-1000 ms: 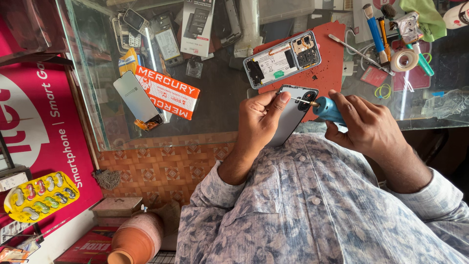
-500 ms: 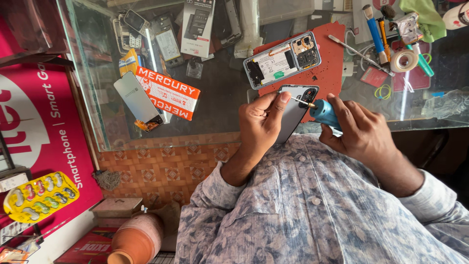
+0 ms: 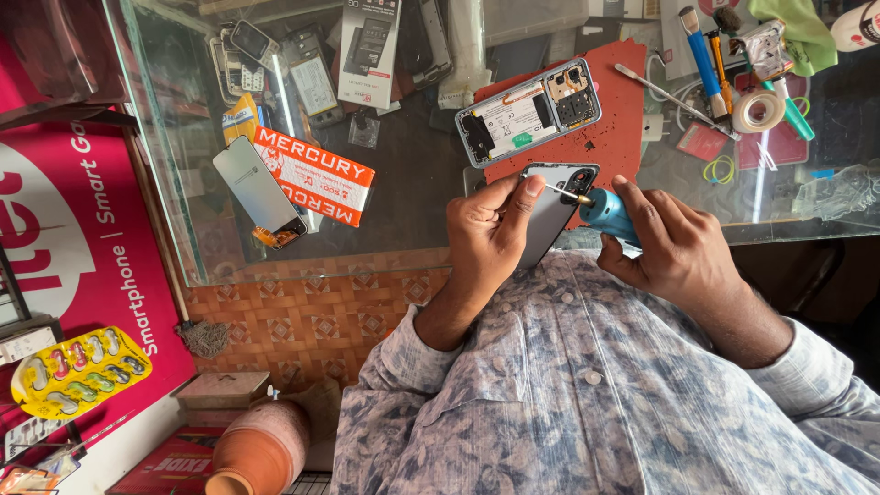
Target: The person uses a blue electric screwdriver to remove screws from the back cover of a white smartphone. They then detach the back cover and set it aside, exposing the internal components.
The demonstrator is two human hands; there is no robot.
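A: Which hand carries what?

B: The left hand holds the grey phone back cover, its fingers closed around the cover's lower left edge, thumb and forefinger pinching near the top. The right hand has its fingers wrapped around the blue screwdriver.

A: How does the tool lie relative to the cover?

B: The screwdriver's thin tip points leftward from the right hand and meets the cover near its camera cut-out, just beside the left forefinger. The cover's long axis runs from lower left to upper right, tilted up off the surface; the tool's axis crosses it at an angle. The right hand is the nearer to the tool's working end.

A: What lies around them?

B: Beyond the cover, on the red mat, rests 1 opened phone, interior facing up, near but apart from the cover. The glass surface ends at its near edge just below both hands. A roll of tape and further tools lie well apart to the right. Bare mat shows to the right of the opened phone.
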